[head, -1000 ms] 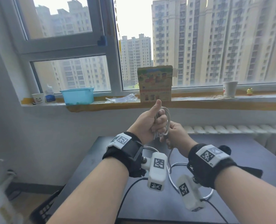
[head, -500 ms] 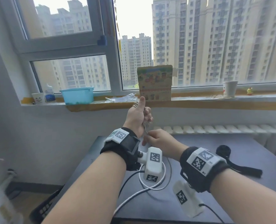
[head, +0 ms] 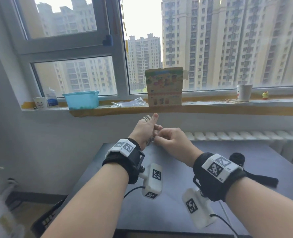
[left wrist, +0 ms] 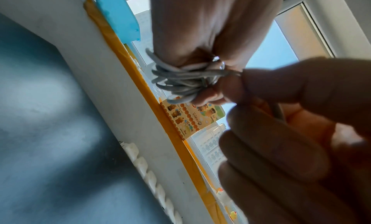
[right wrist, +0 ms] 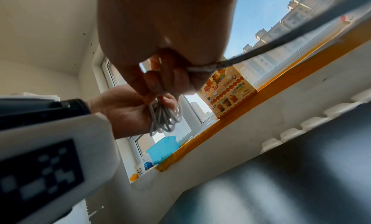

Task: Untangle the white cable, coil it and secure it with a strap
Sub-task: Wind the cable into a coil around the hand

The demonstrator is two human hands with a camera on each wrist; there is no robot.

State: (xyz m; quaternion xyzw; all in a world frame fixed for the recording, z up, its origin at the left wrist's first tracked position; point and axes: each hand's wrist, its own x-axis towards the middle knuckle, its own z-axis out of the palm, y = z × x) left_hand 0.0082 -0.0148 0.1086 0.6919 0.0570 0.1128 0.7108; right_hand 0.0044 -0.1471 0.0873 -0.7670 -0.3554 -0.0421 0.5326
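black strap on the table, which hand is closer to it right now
Right. The right hand is raised over the table's middle, with the black strap lying off to its right; the left hand, gripping the white cable, is farther left.

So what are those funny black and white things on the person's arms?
Each bare forearm, no sleeves, wears a thick black wristband topped by a white block printed with black-and-white square code patterns. Under each wrist hangs a white camera box with the same codes, trailing a thin black wire.
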